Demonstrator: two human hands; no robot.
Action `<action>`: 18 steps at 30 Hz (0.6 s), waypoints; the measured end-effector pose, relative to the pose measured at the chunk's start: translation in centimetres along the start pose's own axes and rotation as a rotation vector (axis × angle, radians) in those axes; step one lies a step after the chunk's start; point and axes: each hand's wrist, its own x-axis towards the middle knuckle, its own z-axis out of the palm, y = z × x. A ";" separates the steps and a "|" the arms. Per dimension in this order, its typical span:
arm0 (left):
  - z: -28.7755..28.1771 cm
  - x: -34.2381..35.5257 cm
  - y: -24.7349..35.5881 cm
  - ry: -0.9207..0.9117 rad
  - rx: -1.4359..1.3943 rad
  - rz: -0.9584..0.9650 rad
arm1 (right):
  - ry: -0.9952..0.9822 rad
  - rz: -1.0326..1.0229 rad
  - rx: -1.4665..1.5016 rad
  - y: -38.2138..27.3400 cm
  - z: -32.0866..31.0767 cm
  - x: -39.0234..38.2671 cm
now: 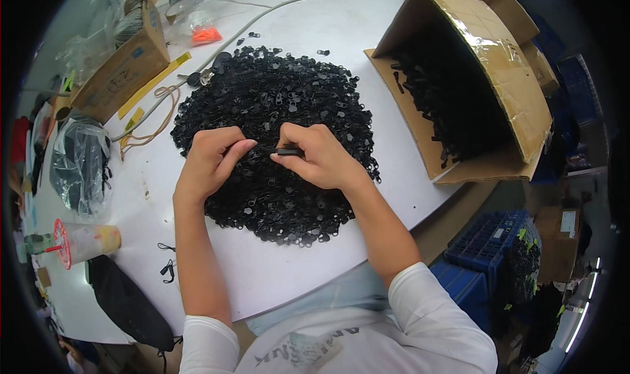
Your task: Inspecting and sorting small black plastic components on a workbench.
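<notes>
Black tab (289,151): it sits in the right hand (321,156), above the middle of the dark pile, with one end pointing toward the other hand. The right hand is clamped on it, thumb below and bent fingers above. A firm pinch like this should stop the tab from twisting, and leaving its inner end uncovered seems wise, since that end is where the close work would be.

The left hand (215,159) is just beside it, thumb and forefinger drawn close. Against the dark background I cannot tell whether they grip a thin cord or a small piece. Fine parts call for fingertips rather than the palm, and for both wrists held steady.

Under both hands lies the pile of small black zipper pulls (289,102), heaped on the white bench (354,13). Working slightly above it would probably help avoid snagging neighbours.

To the right, an open cardboard box (485,65) lies on its side, its mouth facing the pile, with many black strips (420,92) inside. To the left, a few loose cord loops (168,271) lie near the left forearm, with a drink cup (92,243) farther out; that cup is best left well clear of the elbow.
</notes>
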 end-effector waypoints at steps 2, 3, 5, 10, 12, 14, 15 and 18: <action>0.0 -0.2 0.0 0.024 -0.068 -0.056 | -0.031 0.051 0.104 0.2 -0.4 -0.1; -0.2 -0.2 0.2 0.053 -0.062 -0.055 | -0.008 0.053 0.167 0.6 -0.8 -0.2; -0.2 -0.3 0.0 0.094 -0.138 -0.092 | 0.190 0.111 0.493 1.3 -2.5 -0.5; -0.1 0.2 -0.1 0.025 -0.069 -0.054 | 1.409 -0.051 0.937 6.2 -9.1 -3.0; 0.5 0.3 -0.3 0.001 -0.071 -0.107 | 1.519 0.068 0.913 6.2 -8.8 -2.9; 0.7 0.4 -0.2 -0.070 -0.003 -0.209 | 1.341 0.087 0.858 6.0 -6.8 -1.7; 0.7 0.3 -0.1 -0.070 0.002 -0.213 | 1.340 0.089 0.865 5.4 -5.6 -1.1; 1.4 0.1 0.2 -0.199 0.281 -0.234 | 0.841 0.078 0.866 4.0 -2.9 -0.1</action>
